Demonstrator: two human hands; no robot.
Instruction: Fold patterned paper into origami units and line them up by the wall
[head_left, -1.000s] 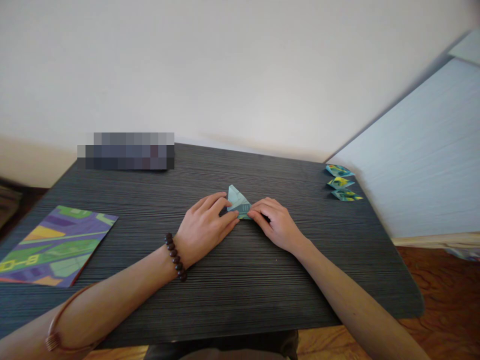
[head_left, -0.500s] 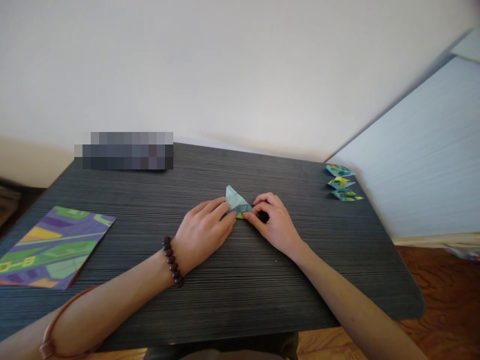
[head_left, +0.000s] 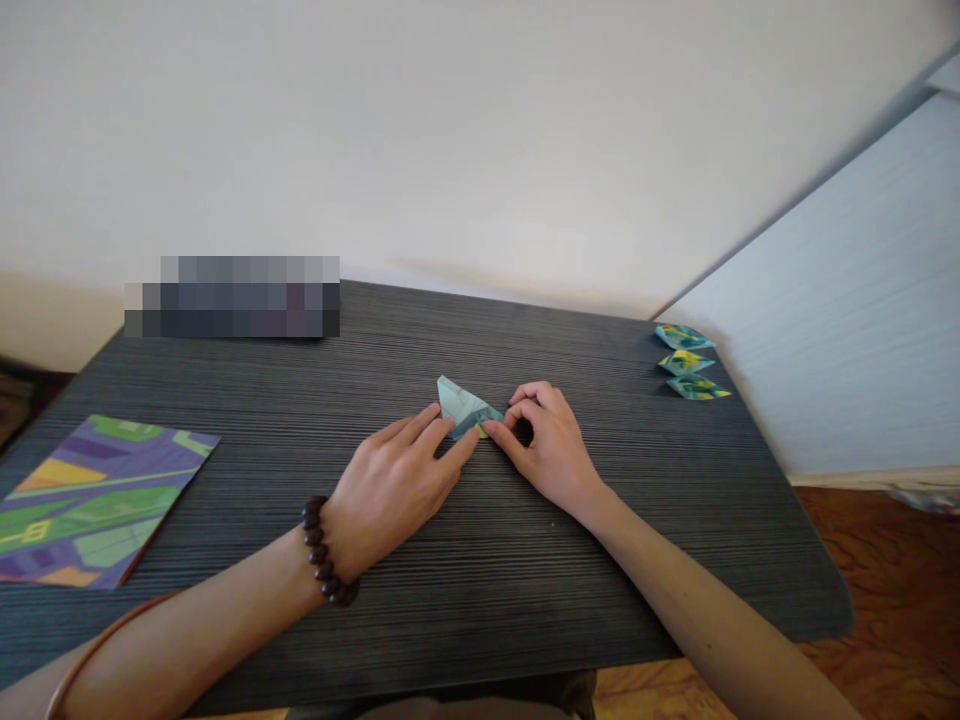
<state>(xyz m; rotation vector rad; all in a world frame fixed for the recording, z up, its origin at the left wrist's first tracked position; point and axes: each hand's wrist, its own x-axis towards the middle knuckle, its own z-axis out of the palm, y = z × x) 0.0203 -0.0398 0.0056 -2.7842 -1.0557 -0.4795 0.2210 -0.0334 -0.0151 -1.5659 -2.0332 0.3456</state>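
A small piece of folded paper (head_left: 460,400), pale green with a darker teal and yellow edge, lies on the dark table in front of me. My right hand (head_left: 553,440) pinches its right end between thumb and fingertips, hiding that tip. From the left, my left hand (head_left: 401,475) rests its fingertips on the lower edge of the paper, fingers stretched and apart. A dark bead bracelet circles my left wrist.
At the left lies patterned paper (head_left: 112,500) in purple, green and orange. Three folded paper pieces (head_left: 686,362) stand in a row at the far right. A blurred-out object (head_left: 240,300) sits at the back left, by the wall. A pale panel (head_left: 847,300) borders the right.
My left hand has shifted left and toward me, its fingers spreading. The pale flap of the folded paper has swung slightly left and shows more. My right hand keeps its pinch.
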